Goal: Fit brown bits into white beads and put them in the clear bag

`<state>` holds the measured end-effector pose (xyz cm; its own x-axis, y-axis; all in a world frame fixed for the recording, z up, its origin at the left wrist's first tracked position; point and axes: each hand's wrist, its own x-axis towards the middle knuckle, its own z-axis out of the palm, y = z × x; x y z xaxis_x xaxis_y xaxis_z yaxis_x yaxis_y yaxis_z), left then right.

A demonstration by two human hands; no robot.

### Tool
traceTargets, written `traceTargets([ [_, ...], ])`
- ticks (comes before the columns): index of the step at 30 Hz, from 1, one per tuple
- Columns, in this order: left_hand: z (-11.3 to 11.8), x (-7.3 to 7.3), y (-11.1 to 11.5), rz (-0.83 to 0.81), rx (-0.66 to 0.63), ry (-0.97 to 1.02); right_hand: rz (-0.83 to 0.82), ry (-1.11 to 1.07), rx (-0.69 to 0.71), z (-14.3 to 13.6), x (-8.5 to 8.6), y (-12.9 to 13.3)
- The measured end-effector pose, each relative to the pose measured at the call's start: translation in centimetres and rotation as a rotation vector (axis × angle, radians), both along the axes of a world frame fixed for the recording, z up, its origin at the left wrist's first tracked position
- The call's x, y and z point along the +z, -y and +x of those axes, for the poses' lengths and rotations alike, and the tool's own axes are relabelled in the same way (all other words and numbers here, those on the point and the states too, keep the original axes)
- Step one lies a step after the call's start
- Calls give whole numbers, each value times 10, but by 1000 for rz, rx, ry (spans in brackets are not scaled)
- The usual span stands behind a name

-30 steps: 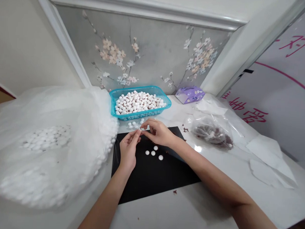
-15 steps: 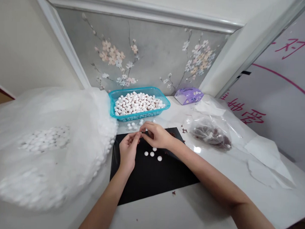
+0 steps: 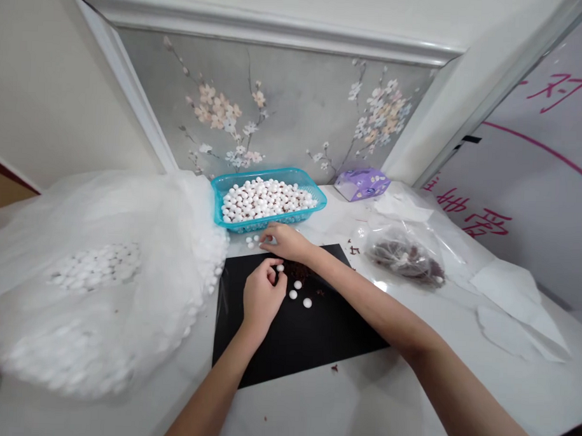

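On the black mat (image 3: 310, 333), my left hand (image 3: 263, 296) is closed with a small white ball (image 3: 280, 268) between thumb and index finger. My right hand (image 3: 287, 242) reaches across the mat's far edge, fingers pinched down beside a few loose white balls (image 3: 250, 242) in front of the blue basket (image 3: 271, 225). Whether a ball sits in those right fingertips is hidden. Three more white balls (image 3: 297, 285) lie on the mat to the right of my left hand. A pile of dark brown bits (image 3: 297, 271) shows under my right wrist.
A big translucent bag of white balls (image 3: 166, 239) fills the left side. The basket is heaped with white balls. To the right are a clear bag of brown material (image 3: 404, 254), a purple tissue pack (image 3: 362, 184) and white paper sheets (image 3: 520, 296).
My hands have come apart. The right moved back and left to the loose balls by the basket; the left shifted slightly right and now has a ball that lay on the mat.
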<state>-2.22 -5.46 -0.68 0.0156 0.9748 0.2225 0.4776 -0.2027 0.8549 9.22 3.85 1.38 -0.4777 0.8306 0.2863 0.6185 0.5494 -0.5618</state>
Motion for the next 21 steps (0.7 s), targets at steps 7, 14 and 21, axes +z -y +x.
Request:
traceTargets([
  [7,-4,-1,-5,-107,101,457,-69,-201,-26,19,11,24],
  [14,-5,2,-7,-136,58,492,-130,-294,41,24,10,51],
  [21,-5,2,-8,-132,41,480,-117,-289,26,34,13,48],
])
